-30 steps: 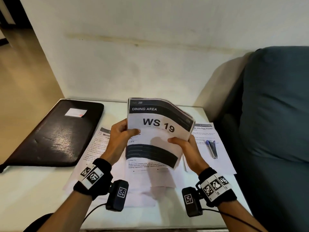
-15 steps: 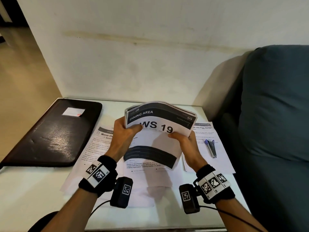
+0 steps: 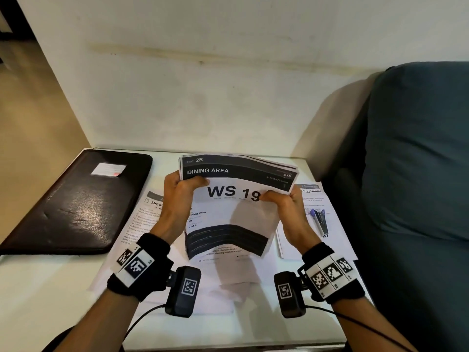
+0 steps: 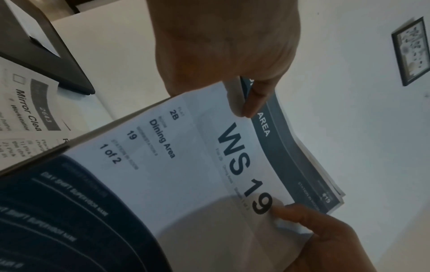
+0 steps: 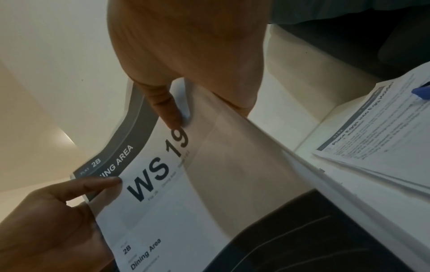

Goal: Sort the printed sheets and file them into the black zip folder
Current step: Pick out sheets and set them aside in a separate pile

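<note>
- Printed sheets, a white stack w/ dark header bands (image 3: pixel 228 214), were held up above the white table (image 3: pixel 50 288), top sheet reading "WS 19" (Dining Area, 2B).
- Left hand (image 3: pixel 177 199) gripped the stack's left edge, thumb (image 4: pixel 253 103) on the front.
- Right hand (image 3: pixel 289 212) pinched the right edge, thumb (image 5: pixel 167 108) by the "19".
- Black zip folder (image 3: pixel 76 199) lay shut, flat at table's left, apart from the stack.
- More printed pages (image 3: pixel 149 219) lay under both hands; a blue-handled stapler (image 3: pixel 321 222) sat on the right-hand one.
</note>
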